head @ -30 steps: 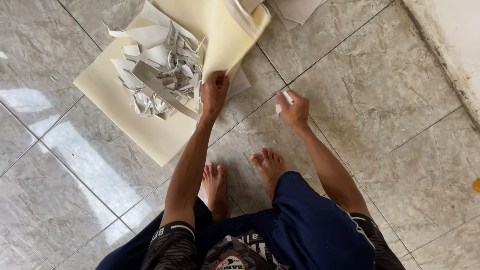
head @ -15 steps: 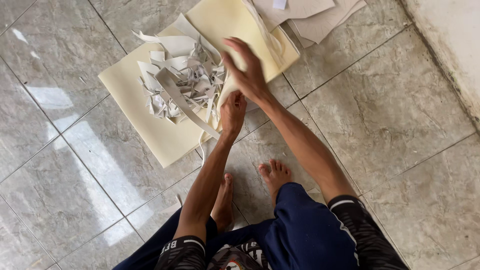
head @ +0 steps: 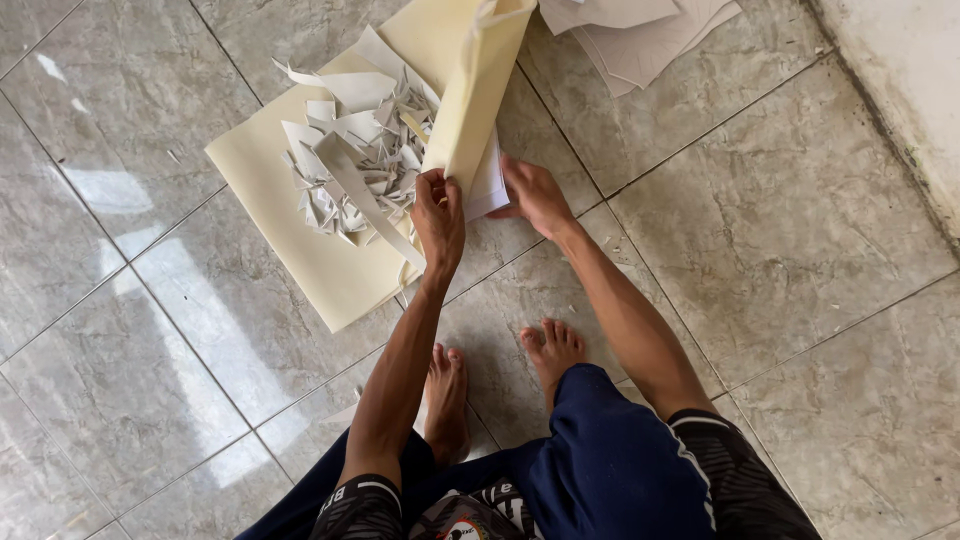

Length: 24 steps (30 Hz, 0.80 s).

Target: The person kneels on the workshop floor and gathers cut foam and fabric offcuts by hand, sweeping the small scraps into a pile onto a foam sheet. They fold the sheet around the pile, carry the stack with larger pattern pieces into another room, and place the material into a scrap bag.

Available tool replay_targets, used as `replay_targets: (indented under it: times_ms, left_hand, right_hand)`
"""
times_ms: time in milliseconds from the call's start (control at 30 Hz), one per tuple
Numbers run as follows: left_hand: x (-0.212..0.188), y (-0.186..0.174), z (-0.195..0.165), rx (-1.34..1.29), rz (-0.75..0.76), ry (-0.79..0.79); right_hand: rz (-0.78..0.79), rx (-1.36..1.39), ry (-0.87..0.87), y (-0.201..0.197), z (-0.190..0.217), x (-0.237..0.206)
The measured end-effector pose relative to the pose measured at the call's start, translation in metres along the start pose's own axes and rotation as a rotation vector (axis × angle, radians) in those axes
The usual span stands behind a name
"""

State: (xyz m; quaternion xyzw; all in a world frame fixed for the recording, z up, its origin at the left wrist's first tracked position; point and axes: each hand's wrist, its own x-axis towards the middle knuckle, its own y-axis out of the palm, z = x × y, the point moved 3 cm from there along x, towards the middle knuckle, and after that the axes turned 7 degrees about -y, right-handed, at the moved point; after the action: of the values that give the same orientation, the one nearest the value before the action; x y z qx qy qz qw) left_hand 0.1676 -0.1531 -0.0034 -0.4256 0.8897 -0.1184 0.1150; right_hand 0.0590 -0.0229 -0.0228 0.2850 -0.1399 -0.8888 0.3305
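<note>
Grey tiled floor [head: 800,250] | cream sheet [head: 478,90] folded, upright (pale, stiff) | left hand [head: 440,215] grips it | right hand [head: 535,195] steadies edge

We see bare forearms and bare feet [head: 500,380], dark navy trousers [head: 610,470], black patterned short sleeves with white trim [head: 365,505]

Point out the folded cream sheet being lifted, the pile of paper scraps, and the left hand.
folded cream sheet [head: 480,95], head view, on its raised outer face.
pile of paper scraps [head: 355,160], head view, on the middle of the heap.
left hand [head: 440,215], head view, on the back of the hand.
</note>
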Motion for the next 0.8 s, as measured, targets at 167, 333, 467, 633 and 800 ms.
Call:
replay_targets:
  times_ms: [167, 333, 467, 633, 800]
  left_hand:
    - [0.012, -0.008, 0.002, 0.002, -0.200, -0.075]
    - [0.015, -0.017, -0.008, 0.050, -0.236, 0.108]
    - [0.000, -0.007, -0.002, 0.149, -0.270, 0.273]
    - [-0.039, 0.040, 0.013, 0.495, 0.135, 0.657]
    - [-0.071, 0.063, 0.008, 0.395, 0.353, 0.542]
  right_hand:
    - [-0.242, -0.659, -0.208, -0.047, 0.014, -0.019]
    - [-0.529, -0.344, -0.274, -0.139, 0.020, -0.060]
    - [-0.627, -0.349, -0.370, -0.217, 0.016, -0.151]
    - [-0.880, -0.217, -0.537, -0.295, 0.034, -0.281]
    - [-1.133, -1.009, -0.220, -0.305, 0.060, -0.301]
